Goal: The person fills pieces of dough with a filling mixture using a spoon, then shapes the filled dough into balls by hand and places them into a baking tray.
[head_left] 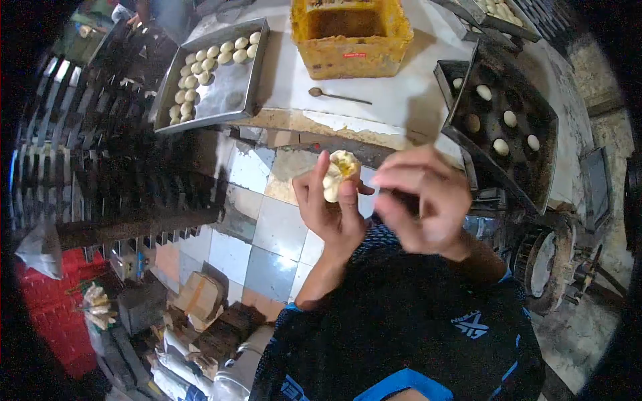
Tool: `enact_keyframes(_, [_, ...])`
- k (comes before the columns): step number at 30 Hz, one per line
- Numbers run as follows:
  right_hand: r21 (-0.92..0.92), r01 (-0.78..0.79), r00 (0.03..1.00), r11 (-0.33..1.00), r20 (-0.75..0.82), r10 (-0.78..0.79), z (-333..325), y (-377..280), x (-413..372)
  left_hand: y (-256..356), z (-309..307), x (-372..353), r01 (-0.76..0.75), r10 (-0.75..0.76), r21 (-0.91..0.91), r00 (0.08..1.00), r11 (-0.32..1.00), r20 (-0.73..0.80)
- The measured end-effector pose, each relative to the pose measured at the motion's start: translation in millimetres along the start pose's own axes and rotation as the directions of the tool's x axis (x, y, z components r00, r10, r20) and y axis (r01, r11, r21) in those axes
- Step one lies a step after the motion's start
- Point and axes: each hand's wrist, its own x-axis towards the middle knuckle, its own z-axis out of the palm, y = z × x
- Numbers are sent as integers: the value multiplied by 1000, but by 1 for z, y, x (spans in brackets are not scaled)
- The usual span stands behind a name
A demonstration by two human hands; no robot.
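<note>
A piece of pale dough (pixel 332 183) with yellow filling showing at its top sits in my left hand (pixel 330 204), held between the thumb and fingers. Just right of it, apart from the dough, is my right hand (pixel 428 200), slightly blurred. Its thumb and fingers curve toward each other with a gap between them, and nothing shows in that gap. Beyond my hands, a spoon (pixel 340 96) lies on the white table (pixel 281 87), in front of a yellow container (pixel 354 57) with smeared walls.
At the left of the table stands a metal tray (pixel 224 90) with several dough balls. A dark tray (pixel 528 167) with several pale balls is tilted at the right. A dark slatted rack (pixel 87 147) stands far left, and a cardboard box (pixel 199 298) is on the floor.
</note>
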Motion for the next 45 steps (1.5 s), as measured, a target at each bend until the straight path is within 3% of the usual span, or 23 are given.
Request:
enact_keyframes(2, [256,-290,948,922,-51,313,-14,19,-2,-13,12,2,-72,75,-71,997,995,35])
enact_keyframes(3, [413,-465,872,783,57,487,-24,25,1,-17,19,0,-90,96,-104,994,990,52])
enact_keyframes(6, [455,-563,818,690,187,543,-45,43,1,-14,40,-3,-74,92,-156,990,985,110])
enact_keyframes(7, [464,-438,881,770,54,469,-46,49,-3,-13,46,-3,-72,91,-149,988,986,126])
enact_keyframes(10, [235,-292,956,927,98,277,-74,53,-6,-9,64,2,-117,130,-91,978,989,163])
enact_keyframes(11, [253,-279,959,926,119,256,-78,56,-7,-9,70,3,-137,147,-65,973,988,180])
enact_keyframes(15, [80,-258,964,963,79,252,-90,70,-13,-17,91,2,-71,78,-37,959,997,274])
enact_keyframes(19, [43,-242,970,969,40,240,-105,95,-27,-30,114,7,-50,30,39,914,998,404])
enact_keyframes(22, [71,-336,942,939,8,336,-121,111,-39,-23,145,5,198,-186,14,887,980,424])
enact_keyframes(23, [74,-380,925,922,2,380,-127,116,-43,-23,154,6,200,-197,40,876,979,441])
enact_keyframes(26, [523,-615,767,591,220,603,-146,148,-66,-33,181,1,291,-288,57,863,955,415])
enact_keyframes(27, [725,-604,711,331,302,635,-151,159,-76,-35,187,1,315,-293,17,860,949,417])
enact_keyframes(28, [868,-495,676,49,349,649,-156,164,-84,-41,192,1,342,-300,-29,857,939,419])
enact_keyframes(30, [901,-435,659,6,314,684,-161,175,-95,-44,192,4,438,-358,-117,839,892,408])
enact_keyframes(33, [896,-433,763,99,306,569,-158,184,-94,-63,165,6,477,-402,-189,854,858,329])
enact_keyframes(36, [914,-404,709,43,283,645,-165,178,-52,-69,130,8,528,-456,-332,847,782,272])
enact_keyframes(37, [896,-383,806,226,204,556,-164,190,-44,-79,114,6,511,-432,-390,858,766,277])
enact_keyframes(40, [801,-461,788,383,170,592,-147,188,3,-78,78,12,482,-453,-458,873,747,179])
enact_keyframes(41, [771,-448,831,452,172,529,-130,182,15,-79,64,13,475,-460,-479,874,738,158])
enact_keyframes(45, [784,-558,805,271,433,405,-15,182,25,-73,14,26,394,-447,-458,894,796,-7])
